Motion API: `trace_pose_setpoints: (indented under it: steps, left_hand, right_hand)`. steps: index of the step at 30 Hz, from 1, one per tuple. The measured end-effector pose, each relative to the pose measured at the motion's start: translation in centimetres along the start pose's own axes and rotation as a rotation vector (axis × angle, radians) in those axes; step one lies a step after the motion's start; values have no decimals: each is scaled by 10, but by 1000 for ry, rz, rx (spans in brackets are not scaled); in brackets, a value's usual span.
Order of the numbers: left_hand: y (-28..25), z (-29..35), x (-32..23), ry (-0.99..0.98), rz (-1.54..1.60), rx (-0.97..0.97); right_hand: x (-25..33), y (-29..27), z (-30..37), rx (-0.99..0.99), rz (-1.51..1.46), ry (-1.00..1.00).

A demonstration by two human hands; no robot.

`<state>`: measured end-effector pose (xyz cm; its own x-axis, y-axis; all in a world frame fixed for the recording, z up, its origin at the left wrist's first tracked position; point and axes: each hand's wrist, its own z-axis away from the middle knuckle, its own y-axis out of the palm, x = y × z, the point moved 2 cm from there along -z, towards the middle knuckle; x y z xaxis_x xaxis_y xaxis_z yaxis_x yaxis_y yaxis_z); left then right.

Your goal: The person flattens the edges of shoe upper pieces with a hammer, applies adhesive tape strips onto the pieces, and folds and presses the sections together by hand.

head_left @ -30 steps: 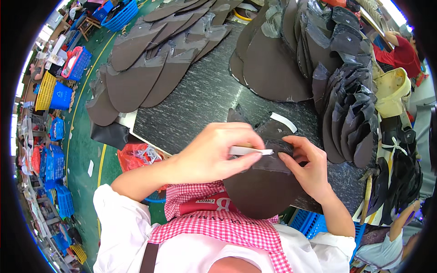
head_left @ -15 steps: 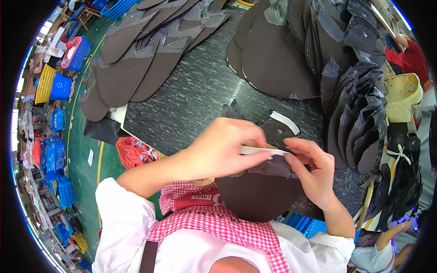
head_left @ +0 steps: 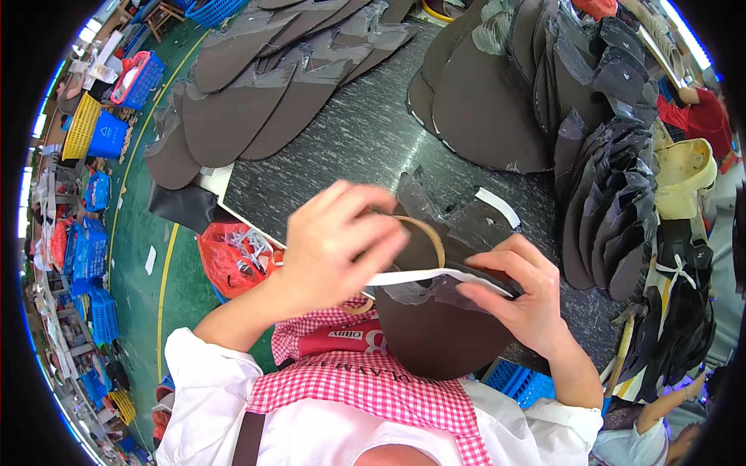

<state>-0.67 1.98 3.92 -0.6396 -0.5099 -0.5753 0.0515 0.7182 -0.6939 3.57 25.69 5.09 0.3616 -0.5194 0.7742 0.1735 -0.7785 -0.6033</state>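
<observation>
A dark brown, rounded flat piece (head_left: 439, 334) with a greyish, torn-looking film edge lies in front of me. My right hand (head_left: 521, 291) grips its upper right side, thumb over the near face and fingers behind. Along the top edge runs a narrow white strip (head_left: 420, 275), its right end under my right thumb. My left hand (head_left: 338, 245) is closed round the strip's left part, fingers curled and slightly blurred. A thin tan band (head_left: 435, 237) arcs from the left fingers to the piece. Behind lies another dark piece with a short white strip (head_left: 499, 207) on it.
Overlapping brown pieces (head_left: 233, 116) cover the dark table's (head_left: 350, 155) far left. More pieces (head_left: 489, 116) fan out at far right, with a bunched stack (head_left: 610, 210) nearer. A red plastic bag (head_left: 225, 260) hangs left; a hammer (head_left: 624, 342) lies right. Other people are beyond.
My left hand has drawn back leftward and up from the right hand, exposing a longer length of white strip. The tan band now shows as a wide arc. My right hand still grips the piece.
</observation>
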Motion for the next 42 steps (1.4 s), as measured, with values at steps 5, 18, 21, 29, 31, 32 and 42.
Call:
trace_pose_setpoints:
  steps: [5,18,21,29,31,32,42]
  left_hand:
    - [31,0,-26,185,14,170]
    - [33,-7,-32,198,357,114]
    - [33,0,-27,58,329,151]
    - [39,-1,-27,-40,288,273]
    - [38,-7,-25,-7,280,289]
    - [39,-12,-25,23,279,307]
    - [-5,-55,2,-261,1007,52]
  right_hand:
    - [-1,3,3,5,28,0]
    - [-11,3,6,74,18,0]
    - [-7,2,5,79,-27,9]
    - [-8,5,11,48,-54,-28]
    - [-4,10,12,8,-63,-83]
    - [1,9,13,-19,10,-126]
    - [96,-116,97,-657,-686,-734]
